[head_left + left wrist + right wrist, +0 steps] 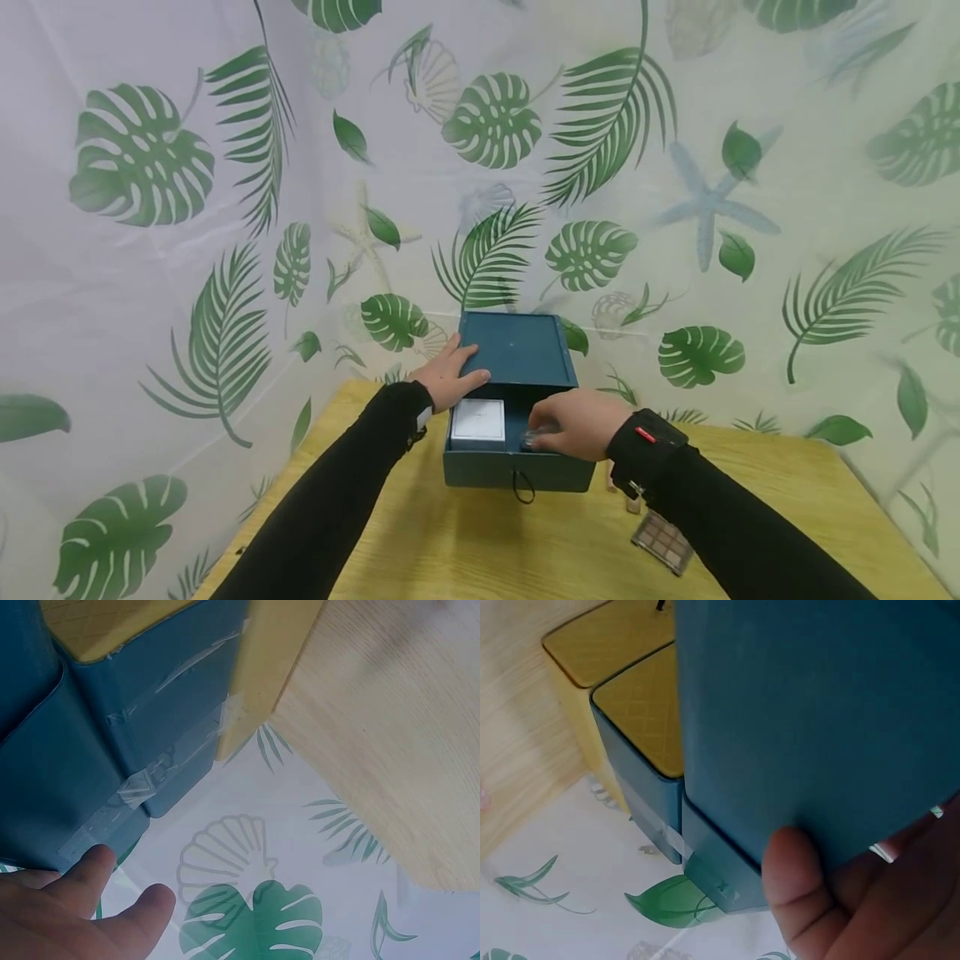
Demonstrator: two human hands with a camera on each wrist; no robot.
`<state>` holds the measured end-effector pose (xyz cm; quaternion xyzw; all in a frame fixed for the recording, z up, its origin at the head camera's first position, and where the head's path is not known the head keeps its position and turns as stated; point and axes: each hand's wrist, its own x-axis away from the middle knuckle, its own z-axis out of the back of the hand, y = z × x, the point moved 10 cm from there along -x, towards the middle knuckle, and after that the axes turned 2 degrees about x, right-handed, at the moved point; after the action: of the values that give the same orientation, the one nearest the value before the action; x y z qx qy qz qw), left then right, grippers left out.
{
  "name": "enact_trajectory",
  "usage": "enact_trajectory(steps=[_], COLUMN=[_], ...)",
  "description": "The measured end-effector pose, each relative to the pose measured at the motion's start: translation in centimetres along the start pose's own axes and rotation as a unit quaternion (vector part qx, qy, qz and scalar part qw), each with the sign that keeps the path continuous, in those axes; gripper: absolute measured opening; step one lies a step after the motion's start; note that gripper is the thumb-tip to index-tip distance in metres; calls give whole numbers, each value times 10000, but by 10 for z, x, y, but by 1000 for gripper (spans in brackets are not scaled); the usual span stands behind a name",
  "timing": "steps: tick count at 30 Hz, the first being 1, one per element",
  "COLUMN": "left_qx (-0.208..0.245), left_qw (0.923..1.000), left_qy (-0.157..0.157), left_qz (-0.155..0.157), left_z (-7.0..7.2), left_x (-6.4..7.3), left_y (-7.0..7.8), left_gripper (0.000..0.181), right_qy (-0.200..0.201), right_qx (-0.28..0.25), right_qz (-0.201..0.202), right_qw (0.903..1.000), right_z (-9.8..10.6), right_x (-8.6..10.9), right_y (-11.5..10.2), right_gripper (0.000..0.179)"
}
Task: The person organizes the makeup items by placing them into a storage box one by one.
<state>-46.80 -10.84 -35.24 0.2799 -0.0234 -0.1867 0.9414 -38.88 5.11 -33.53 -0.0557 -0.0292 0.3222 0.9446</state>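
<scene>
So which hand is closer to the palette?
The right hand, the one reaching into the box. The palette lies on that side; the left hand is farther off, at the lid.

I see long black sleeves (315, 500); the right wrist wears a black band (660, 457) with a red tag (645, 434) and possibly a metal buckle (636, 490), the left a whitish patch (424, 418).

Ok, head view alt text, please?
A right hand reaches into an open blue box, fingers curled round a small item; the left hand touches its raised lid. A white-topped box sits inside; a makeup palette lies on the table.
</scene>
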Motion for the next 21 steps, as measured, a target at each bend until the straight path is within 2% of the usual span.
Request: enact_trajectory(steps=[7,13,21], left_qx=[40,42,54], left_qw=[10000,10000,10000], left_qy=[-9,1,14], left_qz=[3,-51,-28], left_z=[-1,-1,0], left_x=[0,0,1], left_y=[0,1,1], left_gripper=[70,70,71], right_qy=[-111,106,289], right_qx=[261,632,1255], right_qz=[-191,-47,124], right_qw=[9994,9979,9916], right_z=[-5,-5,-5], right_x=[-9,-12,-14], right_y=[7,5,-1], right_gripper=[22,30,29])
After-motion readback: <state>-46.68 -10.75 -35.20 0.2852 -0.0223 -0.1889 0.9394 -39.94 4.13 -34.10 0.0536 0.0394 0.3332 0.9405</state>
